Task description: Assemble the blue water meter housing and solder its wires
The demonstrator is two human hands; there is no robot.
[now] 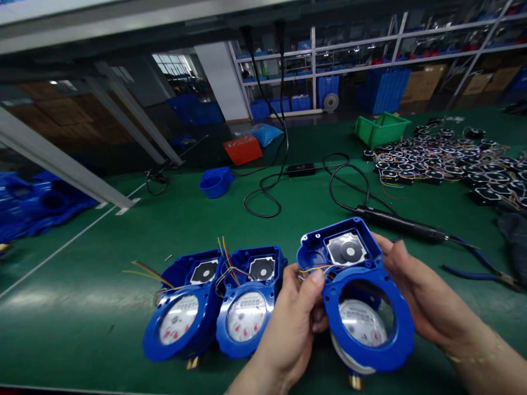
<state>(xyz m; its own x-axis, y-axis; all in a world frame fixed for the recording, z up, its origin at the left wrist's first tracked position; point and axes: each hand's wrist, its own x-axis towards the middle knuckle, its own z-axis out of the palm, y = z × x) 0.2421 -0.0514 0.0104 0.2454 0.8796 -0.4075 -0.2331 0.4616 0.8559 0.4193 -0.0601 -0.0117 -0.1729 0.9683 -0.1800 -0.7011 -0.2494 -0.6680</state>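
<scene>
Head view of a green bench (102,230), read from left to right. At far left, blue plastic parts (37,203) lie heaped by a white line on the mat. Nearer the front edge, two blue water meters stand side by side and touching: the left meter (181,307) and the middle meter (249,302), each with a white dial below and a square black-and-white module in the open housing above; loose coloured wires (224,252) rise between them. Behind them sit a small blue tub (216,182) and a coiled black cable (267,192). The left hand (294,323) is closed on the left rim of the held meter (362,291), thumb pressed near the thin wires at the neck of the housing. This third meter is lifted just off the bench, tilted toward the viewer, to the right of the other two. The right hand (415,291) is wrapped around its right side, fingers behind the housing. Behind the hands lies a black electric screwdriver (403,225); blue-handled pliers (481,269) lie just to its right. At far right, a pile of black wired modules (444,162) spreads beside a green bin (381,129).
</scene>
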